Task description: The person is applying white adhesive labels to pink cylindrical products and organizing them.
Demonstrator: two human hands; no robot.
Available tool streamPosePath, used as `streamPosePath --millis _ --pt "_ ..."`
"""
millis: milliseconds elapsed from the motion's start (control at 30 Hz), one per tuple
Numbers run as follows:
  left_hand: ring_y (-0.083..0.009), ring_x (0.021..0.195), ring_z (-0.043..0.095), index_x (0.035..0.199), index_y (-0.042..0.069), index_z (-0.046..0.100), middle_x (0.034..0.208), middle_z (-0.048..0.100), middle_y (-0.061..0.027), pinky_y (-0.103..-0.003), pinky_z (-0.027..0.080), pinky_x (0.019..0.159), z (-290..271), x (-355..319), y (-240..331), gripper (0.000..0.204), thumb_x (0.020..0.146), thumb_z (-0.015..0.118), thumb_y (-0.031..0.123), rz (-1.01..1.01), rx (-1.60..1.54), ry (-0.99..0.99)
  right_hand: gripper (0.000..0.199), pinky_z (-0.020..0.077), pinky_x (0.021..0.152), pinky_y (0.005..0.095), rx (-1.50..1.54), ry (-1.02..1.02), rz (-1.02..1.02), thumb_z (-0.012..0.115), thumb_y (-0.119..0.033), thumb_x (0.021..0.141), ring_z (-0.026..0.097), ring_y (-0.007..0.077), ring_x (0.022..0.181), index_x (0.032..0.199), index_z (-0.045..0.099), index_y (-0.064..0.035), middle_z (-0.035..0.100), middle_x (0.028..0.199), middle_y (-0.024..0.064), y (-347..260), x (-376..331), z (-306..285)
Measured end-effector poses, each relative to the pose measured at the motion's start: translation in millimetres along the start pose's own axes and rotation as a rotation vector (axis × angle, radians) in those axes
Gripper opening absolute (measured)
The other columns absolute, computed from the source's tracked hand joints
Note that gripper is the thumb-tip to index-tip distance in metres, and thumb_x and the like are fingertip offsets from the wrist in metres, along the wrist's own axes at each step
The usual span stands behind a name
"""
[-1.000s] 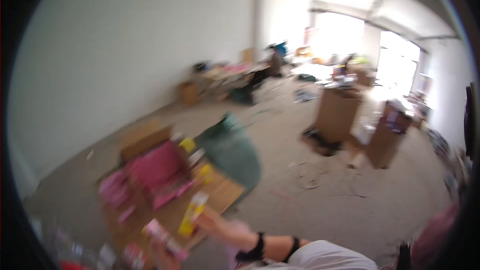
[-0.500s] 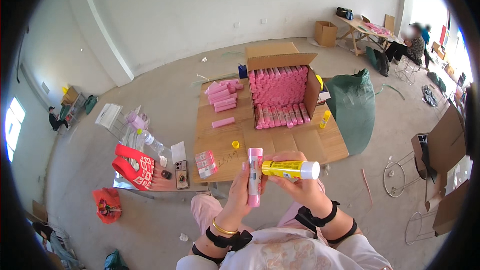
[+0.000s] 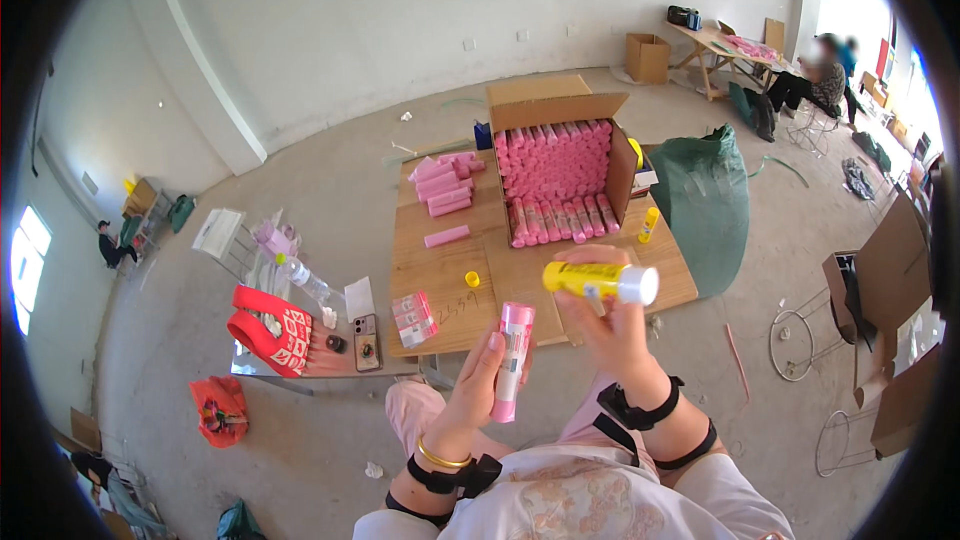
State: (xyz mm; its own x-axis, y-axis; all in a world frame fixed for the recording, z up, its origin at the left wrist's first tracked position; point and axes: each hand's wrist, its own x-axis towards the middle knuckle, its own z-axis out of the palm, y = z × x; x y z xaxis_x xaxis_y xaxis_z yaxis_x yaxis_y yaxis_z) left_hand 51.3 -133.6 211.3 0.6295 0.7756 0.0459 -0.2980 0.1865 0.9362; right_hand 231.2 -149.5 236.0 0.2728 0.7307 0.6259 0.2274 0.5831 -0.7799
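My left hand (image 3: 478, 372) is closed round a pink tube (image 3: 515, 360) with a white label band, held nearly upright in front of my lap. Gripped in my right hand (image 3: 612, 330) is a yellow glue stick (image 3: 590, 281), lying sideways with its white end to the right. The two are apart. On the wooden table (image 3: 540, 290) beyond lie a yellow cap (image 3: 472, 279), a stack of printed pink-and-white labels (image 3: 414, 318) and a single pink tube (image 3: 446, 237). A second yellow glue stick (image 3: 649, 224) is at the right.
An open cardboard box (image 3: 575, 114) packed with pink tubes stands at the table's back, beside a pile of loose tubes (image 3: 440, 183). A green sack (image 3: 705, 210) leans at the right. A side table on the left carries a red bag (image 3: 270, 328), bottle (image 3: 310, 285) and phone (image 3: 367, 341).
My right hand has lifted the glue stick up and to the right, away from the pink tube. The left hand has shifted slightly down with its tube, which now tilts a little.
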Motion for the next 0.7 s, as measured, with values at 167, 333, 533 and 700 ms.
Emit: streamPosePath --millis 167,333,533,700 --pt "-0.0067 0.059 0.043 0.107 0.007 0.049 0.072 0.049 -0.0016 -0.02 0.036 0.052 -1.3 -3.4 0.2 0.041 0.099 0.03 0.043 0.001 -0.198 0.01 0.034 0.047 0.089 0.0298 0.287 -0.009 0.155 0.063 0.003 0.083 0.057 0.0166 0.104 0.112 0.047 -0.0018 0.056 0.108 0.0086 0.8 -10.6 -5.9" --pt "-0.0064 0.055 0.04 0.105 0.007 0.049 0.072 0.049 -0.0018 -0.02 0.035 0.049 2.4 -8.6 5.3 0.043 0.099 0.03 0.045 0.028 -0.255 0.101 0.034 0.0471 0.088 0.0303 0.415 -0.09 0.329 0.066 0.0 0.082 0.059 0.0174 0.101 0.111 0.049 -0.0011 0.059 0.104 0.0087 -13.0 -32.9 -1.2" --pt "-0.0071 0.062 0.044 0.107 0.007 0.05 0.073 0.05 -0.0011 -0.021 0.036 0.054 17.9 -10.1 12.4 0.044 0.099 0.031 0.046 0.117 -0.249 0.4 0.037 0.0465 0.081 0.0331 0.195 -0.301 0.095 0.075 -0.009 0.075 0.061 0.0241 0.092 0.105 0.055 -0.0005 0.061 0.1 0.0102 -29.6 -41.1 22.1" --pt "-0.0074 0.066 0.047 0.107 0.007 0.049 0.074 0.05 -0.0016 -0.022 0.039 0.058 12.1 -11.2 5.4 0.045 0.098 0.031 0.047 0.23 -0.257 0.382 0.037 0.0463 0.076 0.0326 0.073 -0.264 -0.084 0.074 -0.008 0.074 0.059 0.0245 0.087 0.105 0.055 -0.0027 0.057 0.096 0.0109 -25.6 -53.2 33.2"
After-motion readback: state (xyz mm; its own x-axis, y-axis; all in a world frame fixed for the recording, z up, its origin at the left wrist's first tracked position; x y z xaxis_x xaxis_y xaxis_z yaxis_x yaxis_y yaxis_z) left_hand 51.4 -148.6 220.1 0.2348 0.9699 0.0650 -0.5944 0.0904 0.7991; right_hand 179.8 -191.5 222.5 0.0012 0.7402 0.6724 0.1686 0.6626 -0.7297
